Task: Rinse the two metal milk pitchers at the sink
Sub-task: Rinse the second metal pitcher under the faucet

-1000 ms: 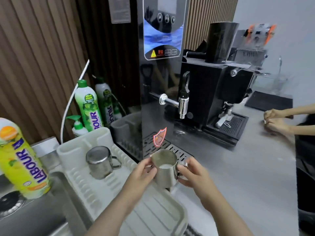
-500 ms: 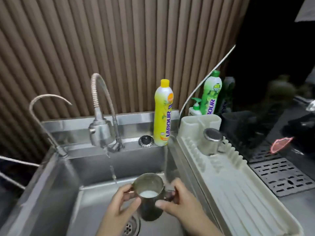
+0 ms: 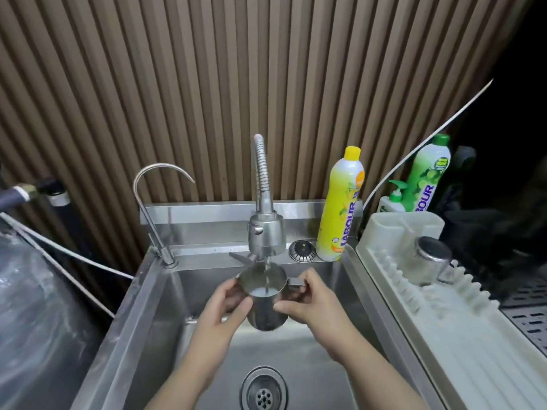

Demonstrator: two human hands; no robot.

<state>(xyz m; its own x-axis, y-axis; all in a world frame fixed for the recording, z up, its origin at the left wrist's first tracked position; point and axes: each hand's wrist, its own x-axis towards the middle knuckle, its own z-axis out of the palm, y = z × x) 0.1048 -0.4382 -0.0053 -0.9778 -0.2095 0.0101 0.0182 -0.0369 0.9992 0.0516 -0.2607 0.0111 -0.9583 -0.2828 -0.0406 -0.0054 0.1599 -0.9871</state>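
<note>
both hands hold one metal milk pitcher (image 3: 264, 300) over the basin of the stainless sink (image 3: 142, 306), directly under the spray head of the flexible-neck faucet (image 3: 265, 235). a thin stream of water (image 3: 267, 279) falls from the spray head into the open top of the pitcher, where a pale liquid lies in the bottom. the left hand (image 3: 220, 309) wraps the left side of the pitcher body, fingers curled around the wall. the right hand (image 3: 307, 300) pinches the handle side, thumb on the body and fingers behind the handle. the pitcher stands roughly upright.

the second milk pitcher (image 3: 430, 260) rests upside down on the white dish rack (image 3: 461, 335) to the right of the sink, well apart from the hands.

a yellow bottle (image 3: 340, 205) with a yellow cap stands on the rear ledge of the sink; its label reads "labour" in blue letters. a green bottle (image 3: 426, 176) behind the dish rack shows the letters "bour" on its label. a small pump dispenser (image 3: 392, 199) stands just beside the green bottle; its label is too small to read. a thin gooseneck tap (image 3: 148, 199) stands at the left rear corner. the drain strainer (image 3: 264, 389) lies in the basin floor below the hands.
</note>
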